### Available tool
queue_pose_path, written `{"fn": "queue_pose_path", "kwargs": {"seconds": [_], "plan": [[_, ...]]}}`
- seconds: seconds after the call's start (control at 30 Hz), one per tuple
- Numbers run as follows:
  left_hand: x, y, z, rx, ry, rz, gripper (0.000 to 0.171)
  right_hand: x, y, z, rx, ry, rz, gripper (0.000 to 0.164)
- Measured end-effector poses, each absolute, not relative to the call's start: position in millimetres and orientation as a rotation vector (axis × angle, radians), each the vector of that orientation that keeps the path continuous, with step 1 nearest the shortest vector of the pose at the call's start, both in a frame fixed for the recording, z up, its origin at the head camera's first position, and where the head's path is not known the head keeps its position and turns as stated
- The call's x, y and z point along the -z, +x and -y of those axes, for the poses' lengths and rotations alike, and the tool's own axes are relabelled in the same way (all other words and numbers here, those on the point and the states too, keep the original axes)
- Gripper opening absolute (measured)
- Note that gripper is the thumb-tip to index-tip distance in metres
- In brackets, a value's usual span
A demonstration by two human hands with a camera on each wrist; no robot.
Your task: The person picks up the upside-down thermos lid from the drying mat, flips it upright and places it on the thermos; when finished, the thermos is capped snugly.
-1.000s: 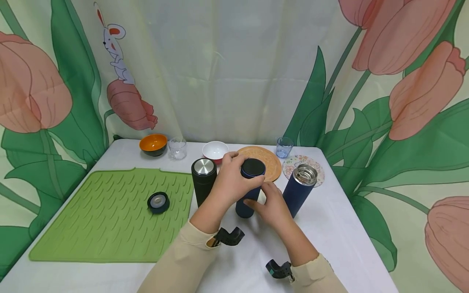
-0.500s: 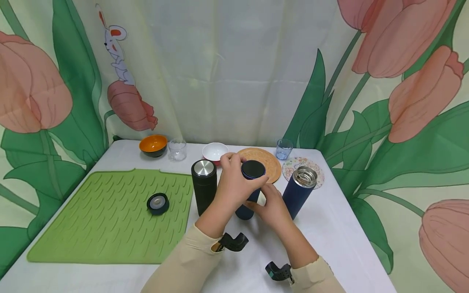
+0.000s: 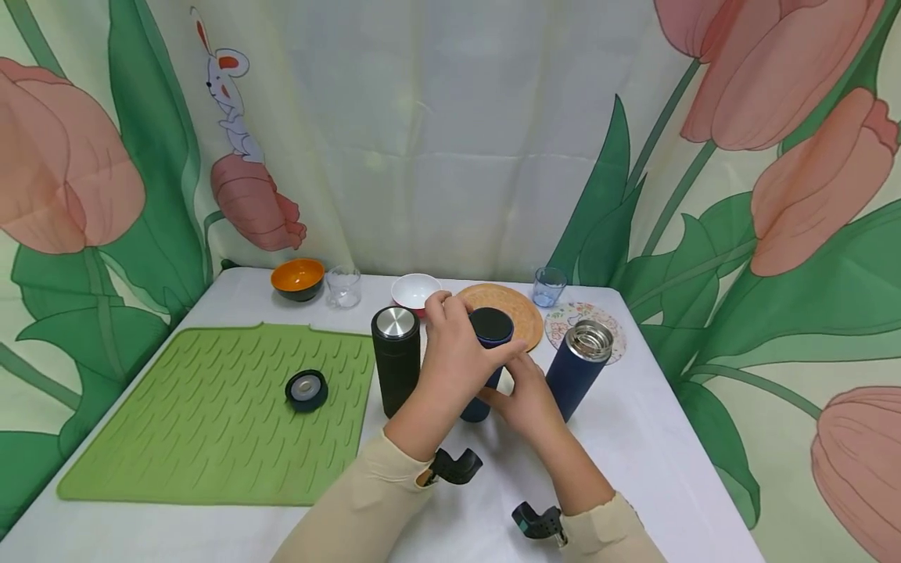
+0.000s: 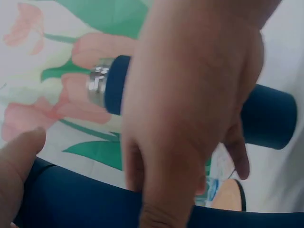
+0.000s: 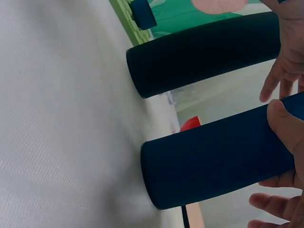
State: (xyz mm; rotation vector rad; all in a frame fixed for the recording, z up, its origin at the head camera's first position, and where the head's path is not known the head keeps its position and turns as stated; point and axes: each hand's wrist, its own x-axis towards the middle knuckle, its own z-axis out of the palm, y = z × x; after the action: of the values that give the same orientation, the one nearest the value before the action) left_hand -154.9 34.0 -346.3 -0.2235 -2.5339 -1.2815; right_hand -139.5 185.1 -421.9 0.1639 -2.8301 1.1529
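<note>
A dark blue thermos (image 3: 476, 410) stands upright between my hands, its black-topped lid (image 3: 491, 323) on. My left hand (image 3: 454, 348) grips it at the lid, thumb on the near side; in the left wrist view that thumb (image 4: 26, 147) lies close to the seam below the lid. Lower down, my right hand (image 3: 529, 399) holds the thermos body (image 5: 213, 159) between thumb and fingers. Right of it is a second blue thermos (image 3: 577, 375), lidless, its steel mouth showing. To the left stands a black thermos (image 3: 396, 367) with a silver-topped lid.
A loose dark lid (image 3: 306, 390) lies on the green mat (image 3: 211, 422) at left. Along the back are an orange bowl (image 3: 298, 275), a clear glass (image 3: 344, 287), a white bowl (image 3: 415, 291), a round cork mat (image 3: 524, 313), a blue glass (image 3: 549, 287) and a floral mat (image 3: 615, 332).
My left hand and forearm have shifted slightly right and toward me, its thumb reaching further right around the lid. The right hand keeps its hold on the thermos body.
</note>
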Motion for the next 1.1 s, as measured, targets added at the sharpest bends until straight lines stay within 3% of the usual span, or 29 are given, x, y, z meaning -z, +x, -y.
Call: {"fn": "queue_pose_path", "kwargs": {"seconds": [0.33,0.7,0.97,1.1], "plan": [[342.4,-161.6,-21.4,1.506,-0.394,2.541,0.058,418.5,-138.3,-186.4,-1.214,0.176,2.804,0.072],[345.6,-154.8,-37.0,1.299,-0.228,2.577,0.084,420.8,-138.3,-187.3,-1.16,0.194,2.828,0.074],[344.3,-157.4,-27.3,1.417,-0.341,2.479,0.054,416.8,-137.5,-187.4,-1.18,0.204,2.812,0.073],[342.2,-159.3,-22.3,1.485,-0.386,2.523,0.051,417.4,-137.9,-186.5,-1.217,0.211,2.826,0.072]]}}
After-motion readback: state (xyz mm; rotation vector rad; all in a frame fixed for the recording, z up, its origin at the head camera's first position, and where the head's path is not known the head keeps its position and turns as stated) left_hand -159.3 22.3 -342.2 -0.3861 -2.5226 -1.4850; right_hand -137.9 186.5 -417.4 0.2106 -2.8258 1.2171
